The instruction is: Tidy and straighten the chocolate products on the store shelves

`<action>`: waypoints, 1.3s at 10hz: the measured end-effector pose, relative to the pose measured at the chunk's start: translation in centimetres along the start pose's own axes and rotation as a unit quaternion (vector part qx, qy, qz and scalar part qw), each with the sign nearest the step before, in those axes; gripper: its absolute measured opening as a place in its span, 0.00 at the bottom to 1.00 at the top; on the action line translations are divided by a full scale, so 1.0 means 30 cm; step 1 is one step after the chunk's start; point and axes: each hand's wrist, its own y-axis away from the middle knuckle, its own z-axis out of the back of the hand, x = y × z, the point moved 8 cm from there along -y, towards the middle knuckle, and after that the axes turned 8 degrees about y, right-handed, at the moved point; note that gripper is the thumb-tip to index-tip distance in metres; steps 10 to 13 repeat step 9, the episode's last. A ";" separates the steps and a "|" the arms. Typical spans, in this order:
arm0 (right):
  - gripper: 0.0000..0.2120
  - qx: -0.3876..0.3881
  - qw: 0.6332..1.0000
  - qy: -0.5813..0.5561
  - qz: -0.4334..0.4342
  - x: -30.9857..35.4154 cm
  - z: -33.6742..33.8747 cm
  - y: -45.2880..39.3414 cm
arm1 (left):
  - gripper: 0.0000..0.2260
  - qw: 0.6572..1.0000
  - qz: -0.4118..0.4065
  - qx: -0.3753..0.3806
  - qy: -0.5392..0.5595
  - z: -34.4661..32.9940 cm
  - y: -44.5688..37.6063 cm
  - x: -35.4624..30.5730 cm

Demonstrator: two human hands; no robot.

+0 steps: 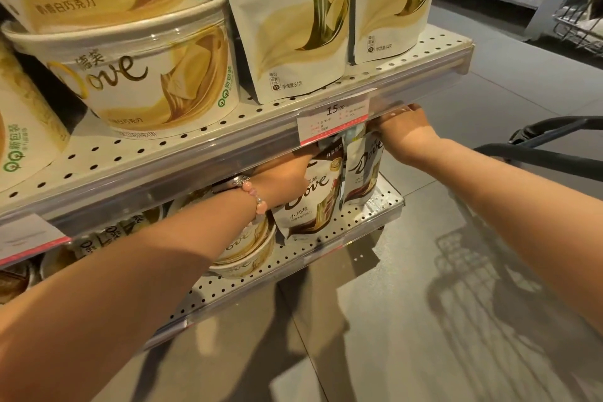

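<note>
Two Dove pouches are stood side by side on the lower shelf (pixel 375 206). The brown-and-white pouch (pixel 313 199) is touched at its upper left by the left hand (pixel 287 173); the paler pouch (pixel 362 166) is met at its top by the right hand (pixel 401 127). Both hands' fingers are hidden behind the upper shelf's edge (pixel 228 153), so neither grasp can be told. The pouch tops are cut off by the price tag (pixel 332 122).

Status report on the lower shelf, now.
Left hand and right hand both reach under the upper shelf edge, fingers hidden. Two Dove pouches upright between them. Price tag blocks their tops.
</note>
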 end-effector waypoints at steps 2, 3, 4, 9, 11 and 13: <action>0.15 0.016 0.999 -0.040 0.005 0.023 0.007 0.011 | 0.08 0.997 -0.001 -0.073 -0.010 0.031 0.039 -0.004; 0.15 0.013 0.999 -0.044 0.002 0.035 0.028 0.030 | 0.05 0.996 -0.001 -0.082 -0.025 0.041 0.065 -0.007; 0.16 -0.005 0.997 -0.078 -0.001 0.040 0.058 0.051 | 0.11 0.995 0.002 -0.095 -0.031 0.047 0.098 -0.008; 0.24 -0.080 0.969 -0.231 -0.035 0.032 0.194 0.246 | 0.15 0.974 -0.083 -0.195 -0.073 0.061 0.296 -0.078; 0.24 -0.080 0.969 -0.231 -0.035 0.032 0.194 0.246 | 0.15 0.974 -0.083 -0.195 -0.073 0.061 0.296 -0.078; 0.24 -0.080 0.969 -0.231 -0.035 0.032 0.194 0.246 | 0.15 0.974 -0.083 -0.195 -0.073 0.061 0.296 -0.078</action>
